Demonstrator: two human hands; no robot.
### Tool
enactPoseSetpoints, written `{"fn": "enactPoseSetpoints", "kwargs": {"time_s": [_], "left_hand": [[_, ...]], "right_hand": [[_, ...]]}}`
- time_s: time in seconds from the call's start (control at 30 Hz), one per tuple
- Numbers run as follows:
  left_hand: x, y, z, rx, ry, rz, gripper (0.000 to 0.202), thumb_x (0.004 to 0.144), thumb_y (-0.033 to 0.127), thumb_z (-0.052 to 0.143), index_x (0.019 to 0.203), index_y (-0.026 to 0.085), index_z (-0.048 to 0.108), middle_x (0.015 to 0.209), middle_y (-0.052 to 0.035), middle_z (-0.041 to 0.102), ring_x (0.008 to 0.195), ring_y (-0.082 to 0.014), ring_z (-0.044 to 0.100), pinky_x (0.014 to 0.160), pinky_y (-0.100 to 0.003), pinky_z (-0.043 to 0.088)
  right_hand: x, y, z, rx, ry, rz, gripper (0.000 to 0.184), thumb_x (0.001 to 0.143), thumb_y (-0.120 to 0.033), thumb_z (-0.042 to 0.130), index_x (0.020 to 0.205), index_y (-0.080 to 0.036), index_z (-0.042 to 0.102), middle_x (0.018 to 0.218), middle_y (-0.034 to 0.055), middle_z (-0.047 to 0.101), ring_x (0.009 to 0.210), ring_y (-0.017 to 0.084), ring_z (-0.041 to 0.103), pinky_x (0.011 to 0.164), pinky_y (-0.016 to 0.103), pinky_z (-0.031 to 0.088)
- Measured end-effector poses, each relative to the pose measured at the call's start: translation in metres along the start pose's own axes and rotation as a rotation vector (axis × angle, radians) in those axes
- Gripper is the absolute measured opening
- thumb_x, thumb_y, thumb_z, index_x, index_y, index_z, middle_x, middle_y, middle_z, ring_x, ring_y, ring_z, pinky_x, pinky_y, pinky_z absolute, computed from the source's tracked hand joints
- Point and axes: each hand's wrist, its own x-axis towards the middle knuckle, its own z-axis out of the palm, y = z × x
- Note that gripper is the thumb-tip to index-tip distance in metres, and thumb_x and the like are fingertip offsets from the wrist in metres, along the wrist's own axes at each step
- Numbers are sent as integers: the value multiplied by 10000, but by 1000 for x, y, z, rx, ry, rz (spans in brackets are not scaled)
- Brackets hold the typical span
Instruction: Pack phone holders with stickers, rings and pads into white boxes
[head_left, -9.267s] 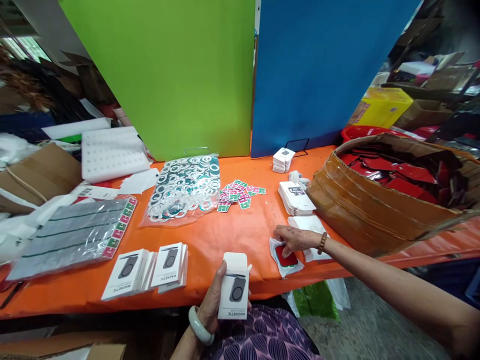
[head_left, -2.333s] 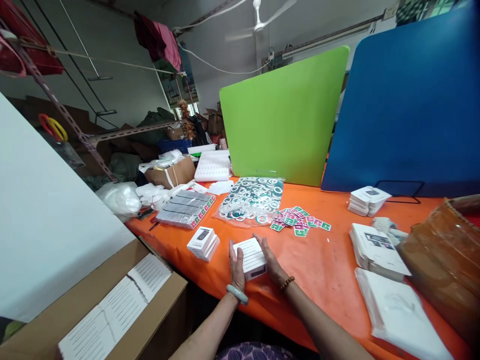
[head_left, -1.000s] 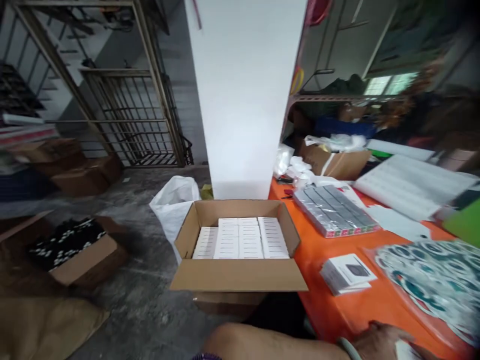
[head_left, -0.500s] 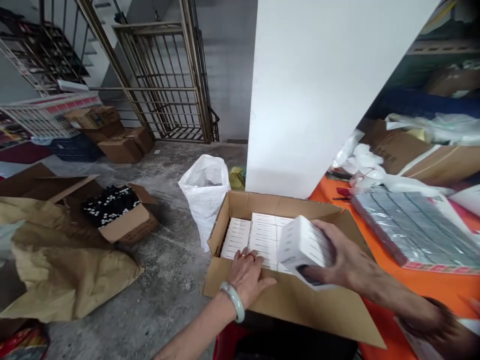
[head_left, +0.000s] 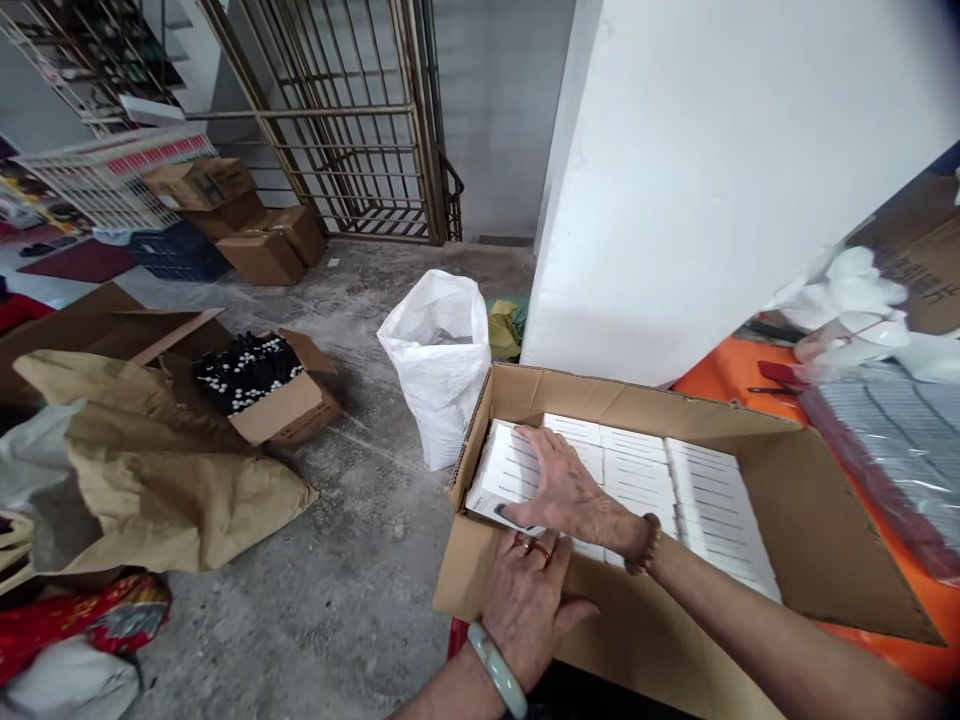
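Note:
An open cardboard carton (head_left: 840,520) in front of me holds rows of small white boxes (head_left: 637,470) with thin dark lines on top. At its left end, my right hand (head_left: 566,490) spans a stack of white boxes (head_left: 504,465), thumb at the near edge and fingers over the top. The near face of that stack carries a dark picture. My left hand (head_left: 525,600) lies across the carton's near edge, thumb held apart, with fingertips against the boxes and partly beneath my right hand. It holds nothing.
A white woven sack (head_left: 439,360) stands left of the carton. Orange table (head_left: 724,370) with plastic-wrapped packs (head_left: 892,430) at right. A white panel (head_left: 675,200) rises behind. On the floor are brown paper (head_left: 172,480) and a box of black items (head_left: 247,370).
My right hand has brought the white boxes from the carton's right side over to its left end. My left hand has slid back toward the near edge. The view has turned and dipped.

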Motion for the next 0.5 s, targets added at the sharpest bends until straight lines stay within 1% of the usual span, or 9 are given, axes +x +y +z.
{"fn": "enactPoseSetpoints", "kwargs": {"time_s": [0.1,0.2,0.27,0.37,0.43,0.5], "left_hand": [[-4,-1,-3,-9,2,43,606,753,448,685,1267,163,537,1283,-104,602,1194,-282,528,1088,-469,346],[-7,-1,-12,-23,-15,78,518,801,390,651,1259,175,543,1314,-83,581,1270,-265,460,1111,-436,322],[-9,-1,-21,-20,-45,45,492,812,368,641,1255,176,543,1331,-89,562,1271,-270,451,1093,-442,343],[-11,-2,-31,3,-73,-58,525,796,384,655,1269,196,528,1317,-107,551,1225,-298,475,1035,-494,387],[-13,-2,-32,8,-84,-101,558,776,373,679,1286,217,513,1312,-105,544,1212,-307,477,1012,-515,402],[-15,-3,-29,2,-86,-114,589,762,320,702,1303,213,496,1328,-111,530,1232,-309,462,1014,-516,405]], "right_hand": [[6,-1,0,-16,-13,-15,878,532,-361,757,1311,-169,400,1184,121,494,1116,318,450,959,473,371],[11,1,4,-55,-2,-40,892,535,-362,759,1319,-153,390,1164,125,491,1094,314,446,955,470,362],[12,3,9,-78,-25,-34,901,531,-365,762,1319,-136,390,1170,135,484,1092,316,439,959,471,354],[11,5,19,-114,-89,-6,912,521,-352,767,1317,-113,392,1187,154,480,1094,326,429,956,481,348],[11,6,26,-143,-114,-5,921,514,-338,768,1319,-93,393,1184,162,484,1087,326,428,951,477,352],[12,6,31,-185,-122,-24,915,515,-312,758,1320,-71,397,1185,170,485,1085,325,428,956,470,350]]}}
